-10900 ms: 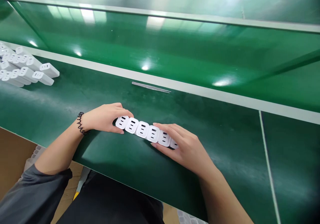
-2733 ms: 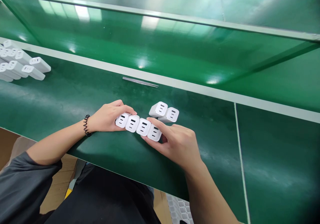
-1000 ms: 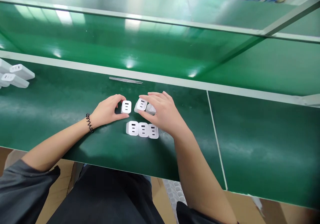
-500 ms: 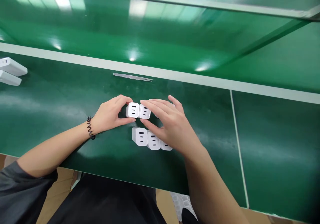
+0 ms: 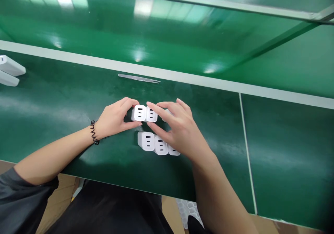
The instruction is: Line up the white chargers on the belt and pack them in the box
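Observation:
Two white USB chargers stand side by side, touching, with their port faces up. Thumb and fingers of my left hand (image 5: 118,116) close around the left charger (image 5: 140,113). My right hand (image 5: 177,124) pinches the right charger (image 5: 151,115) between thumb and index finger, which covers part of its top. Another white piece (image 5: 168,115) shows partly beneath the right hand's fingers. Nearer to me, a row of three more chargers (image 5: 148,142) stands on the green table, its right end partly hidden by my right hand.
Metal tweezers (image 5: 139,78) lie near the white strip (image 5: 182,77) at the back of the table. Two white blocks (image 5: 12,67) sit at the far left. A green panel (image 5: 109,32) rises behind, and a pale line (image 5: 246,143) crosses the table on the right.
The view has shifted slightly. My right middle fingers have bent and drawn in a little, so more of the white piece beneath them shows. Both hands stay on the two chargers.

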### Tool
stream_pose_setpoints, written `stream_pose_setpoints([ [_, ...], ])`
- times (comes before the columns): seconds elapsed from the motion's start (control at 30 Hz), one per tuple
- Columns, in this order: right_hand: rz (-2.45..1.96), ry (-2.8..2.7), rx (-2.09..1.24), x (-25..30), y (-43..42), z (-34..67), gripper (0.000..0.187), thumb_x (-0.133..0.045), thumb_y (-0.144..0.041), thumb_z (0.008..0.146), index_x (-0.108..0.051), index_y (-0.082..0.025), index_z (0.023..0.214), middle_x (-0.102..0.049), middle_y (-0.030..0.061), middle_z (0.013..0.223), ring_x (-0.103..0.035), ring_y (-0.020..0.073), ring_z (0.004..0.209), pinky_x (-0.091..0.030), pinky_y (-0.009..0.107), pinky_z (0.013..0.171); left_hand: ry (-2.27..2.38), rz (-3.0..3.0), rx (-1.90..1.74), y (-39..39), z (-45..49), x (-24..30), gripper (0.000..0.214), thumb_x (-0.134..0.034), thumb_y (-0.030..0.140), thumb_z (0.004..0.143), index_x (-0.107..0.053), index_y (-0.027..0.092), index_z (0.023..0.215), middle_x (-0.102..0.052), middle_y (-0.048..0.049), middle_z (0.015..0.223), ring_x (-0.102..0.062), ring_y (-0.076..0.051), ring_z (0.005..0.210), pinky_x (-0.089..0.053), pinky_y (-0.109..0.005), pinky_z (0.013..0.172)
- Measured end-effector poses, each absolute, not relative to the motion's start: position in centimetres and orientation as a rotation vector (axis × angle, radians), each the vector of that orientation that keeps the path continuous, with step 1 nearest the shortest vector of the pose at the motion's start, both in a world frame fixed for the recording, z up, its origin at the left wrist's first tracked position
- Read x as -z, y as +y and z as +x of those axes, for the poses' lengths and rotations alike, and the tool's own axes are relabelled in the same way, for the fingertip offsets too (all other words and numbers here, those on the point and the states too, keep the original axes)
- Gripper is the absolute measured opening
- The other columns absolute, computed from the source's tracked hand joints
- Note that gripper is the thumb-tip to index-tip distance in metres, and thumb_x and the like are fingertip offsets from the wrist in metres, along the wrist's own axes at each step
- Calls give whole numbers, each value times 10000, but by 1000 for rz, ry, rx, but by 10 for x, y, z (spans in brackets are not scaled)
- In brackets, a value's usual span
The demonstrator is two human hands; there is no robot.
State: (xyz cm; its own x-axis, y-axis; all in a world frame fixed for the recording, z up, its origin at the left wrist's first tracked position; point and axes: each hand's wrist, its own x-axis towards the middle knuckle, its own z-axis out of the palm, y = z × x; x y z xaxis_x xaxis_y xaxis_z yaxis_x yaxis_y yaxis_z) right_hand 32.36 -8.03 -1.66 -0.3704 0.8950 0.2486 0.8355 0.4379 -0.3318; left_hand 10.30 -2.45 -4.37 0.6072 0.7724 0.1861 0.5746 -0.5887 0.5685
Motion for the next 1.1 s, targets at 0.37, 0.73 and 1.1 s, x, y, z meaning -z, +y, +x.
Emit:
stream_pose_setpoints([
  [0.37, -1455, -2308, -207, 16, -81, 323, 383, -555, -275, 952, -539, -236, 1333, -676, 86, 1117, -649, 240, 1044, -347, 564, 1102, 1045, 2392, -600, -24, 102, 45, 430, -735, 419, 798, -509, 212, 1100, -620, 1, 926, -593, -130, 724, -411, -222, 570],
  [0.73, -1431, -2313, -174, 14, -81, 322, 359, -571, -260, 947, -547, -214, 1303, -687, 89, 1104, -655, 241, 1035, -376, 553, 1086, 1032, 2404, -612, -24, 101, 46, 436, -737, 432, 799, -511, 210, 1098, -622, -2, 919, -581, -129, 703, -410, -223, 561],
  [1.1, -1371, -2266, -26, 18, -80, 321, 354, -604, -263, 911, -554, -205, 1257, -659, 89, 1062, -642, 227, 959, -406, 521, 1071, 973, 2280, -677, -25, 101, 46, 350, -709, 343, 821, -512, 240, 1091, -623, -4, 1071, -548, -90, 673, -444, -217, 579],
])
